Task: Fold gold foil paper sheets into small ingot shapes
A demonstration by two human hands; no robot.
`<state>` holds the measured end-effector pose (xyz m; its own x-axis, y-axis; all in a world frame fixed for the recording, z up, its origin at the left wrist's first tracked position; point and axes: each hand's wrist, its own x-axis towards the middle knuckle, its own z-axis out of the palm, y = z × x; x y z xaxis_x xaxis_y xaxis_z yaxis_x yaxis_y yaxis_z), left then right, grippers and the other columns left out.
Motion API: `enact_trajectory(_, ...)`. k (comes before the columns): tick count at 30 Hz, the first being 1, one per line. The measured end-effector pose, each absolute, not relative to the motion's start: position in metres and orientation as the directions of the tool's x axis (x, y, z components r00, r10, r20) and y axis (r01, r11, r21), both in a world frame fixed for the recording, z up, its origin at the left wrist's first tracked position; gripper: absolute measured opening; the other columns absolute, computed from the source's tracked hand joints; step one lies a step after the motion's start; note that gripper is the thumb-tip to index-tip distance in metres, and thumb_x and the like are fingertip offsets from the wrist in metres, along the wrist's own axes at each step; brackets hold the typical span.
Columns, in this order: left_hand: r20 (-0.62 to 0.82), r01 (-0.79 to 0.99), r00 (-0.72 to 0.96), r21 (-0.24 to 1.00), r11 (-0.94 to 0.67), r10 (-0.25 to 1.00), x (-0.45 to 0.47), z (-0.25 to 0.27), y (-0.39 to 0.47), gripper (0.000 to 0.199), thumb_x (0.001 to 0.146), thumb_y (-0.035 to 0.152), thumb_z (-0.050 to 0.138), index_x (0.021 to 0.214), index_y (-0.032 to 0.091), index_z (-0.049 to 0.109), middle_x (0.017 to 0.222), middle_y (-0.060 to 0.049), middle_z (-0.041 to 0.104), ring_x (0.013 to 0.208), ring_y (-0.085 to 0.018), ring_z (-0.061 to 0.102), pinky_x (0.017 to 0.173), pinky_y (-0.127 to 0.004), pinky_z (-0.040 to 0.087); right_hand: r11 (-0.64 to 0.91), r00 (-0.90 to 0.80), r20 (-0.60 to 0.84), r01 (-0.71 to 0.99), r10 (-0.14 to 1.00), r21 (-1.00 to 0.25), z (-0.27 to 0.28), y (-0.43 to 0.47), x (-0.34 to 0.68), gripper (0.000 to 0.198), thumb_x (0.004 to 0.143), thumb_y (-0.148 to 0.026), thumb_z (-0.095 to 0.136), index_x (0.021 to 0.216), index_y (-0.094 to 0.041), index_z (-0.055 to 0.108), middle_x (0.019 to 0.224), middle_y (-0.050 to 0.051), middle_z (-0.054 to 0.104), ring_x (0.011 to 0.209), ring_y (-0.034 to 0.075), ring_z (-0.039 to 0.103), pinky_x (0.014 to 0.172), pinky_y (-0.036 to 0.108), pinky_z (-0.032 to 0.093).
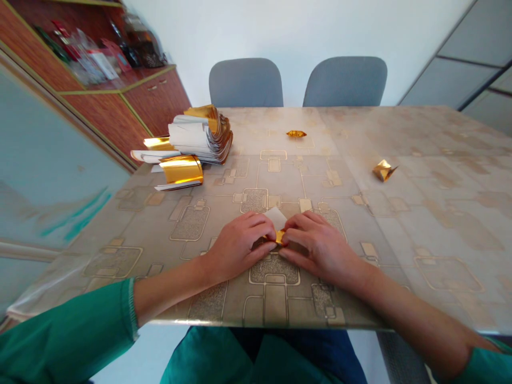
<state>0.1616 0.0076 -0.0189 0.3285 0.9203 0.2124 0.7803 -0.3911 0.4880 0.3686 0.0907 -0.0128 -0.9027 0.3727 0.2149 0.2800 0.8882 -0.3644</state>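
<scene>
Near the front of the table, a sheet of gold foil paper (279,235) is partly rolled or folded, its white side (276,216) showing as a corner that points away from me. My left hand (250,237) pinches its left part between thumb and fingers. On the right part, the fingers and thumb of my right hand (314,242) are closed in the same way. Both hands rest low against the tabletop, fingertips close together. The fingers hide most of the paper's ends.
A stack of gold and white paper (192,138) stands at the back left, a curled gold sheet (182,170) before it. A folded gold piece (296,134) lies at the back, another (384,170) on the right. Two grey chairs (246,82) stand behind the patterned table (448,213).
</scene>
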Motion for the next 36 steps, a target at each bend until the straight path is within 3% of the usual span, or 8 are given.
enact_trajectory(8, 0.201, 0.780, 0.202, 0.559, -0.282, 0.959, 0.166, -0.020, 0.008, 0.016, 0.094, 0.027, 0.057, 0.082, 0.018, 0.059, 0.095, -0.003, 0.062, 0.092, -0.019, 0.055, 0.083, -0.034, 0.044, 0.865, -0.871, 0.213, 0.354, 0.443, -0.355, -0.018, 0.090, 0.361, 0.018, 0.095, -0.027, 0.057, 0.082, -0.017, 0.065, 0.094, 0.007, 0.063, 0.091, 0.021, 0.051, 0.086, 0.035, 0.041)
enact_trajectory(13, 0.139, 0.824, 0.144, 0.531, -0.197, 0.980, 0.168, -0.018, 0.013, 0.014, 0.086, 0.022, 0.065, 0.075, 0.017, 0.059, 0.092, -0.002, 0.059, 0.089, -0.019, 0.055, 0.077, -0.031, 0.045, 0.858, -0.848, 0.232, 0.391, 0.477, -0.335, -0.021, 0.088, 0.358, 0.015, 0.090, -0.022, 0.061, 0.077, -0.017, 0.061, 0.090, 0.007, 0.063, 0.089, 0.021, 0.052, 0.084, 0.034, 0.042)
enact_trajectory(20, 0.120, 0.863, 0.136, 0.473, -0.177, 0.983, 0.171, -0.013, 0.017, 0.014, 0.084, 0.022, 0.067, 0.075, 0.017, 0.058, 0.084, -0.001, 0.057, 0.079, -0.017, 0.055, 0.065, -0.027, 0.041, 0.877, -0.843, 0.274, 0.391, 0.463, -0.280, -0.023, 0.087, 0.357, 0.015, 0.091, -0.023, 0.056, 0.077, -0.018, 0.060, 0.089, 0.007, 0.063, 0.086, 0.021, 0.051, 0.082, 0.035, 0.041)
enact_trajectory(30, 0.100, 0.878, 0.116, 0.455, -0.149, 0.988, 0.172, -0.015, 0.018, 0.015, 0.086, 0.024, 0.066, 0.075, 0.017, 0.059, 0.085, -0.001, 0.057, 0.078, -0.017, 0.055, 0.065, -0.028, 0.040, 0.882, -0.847, 0.276, 0.383, 0.454, -0.276, -0.024, 0.087, 0.358, 0.017, 0.093, -0.025, 0.055, 0.078, -0.017, 0.059, 0.090, 0.008, 0.063, 0.088, 0.022, 0.051, 0.083, 0.035, 0.042)
enact_trajectory(36, 0.120, 0.885, 0.113, 0.439, -0.155, 0.986, 0.173, -0.016, 0.016, 0.015, 0.086, 0.024, 0.065, 0.075, 0.017, 0.058, 0.085, -0.002, 0.057, 0.079, -0.017, 0.055, 0.066, -0.029, 0.040, 0.899, -0.854, 0.286, 0.393, 0.435, -0.192, -0.026, 0.087, 0.356, 0.014, 0.092, -0.026, 0.056, 0.082, -0.018, 0.059, 0.090, 0.008, 0.063, 0.086, 0.022, 0.050, 0.080, 0.035, 0.041)
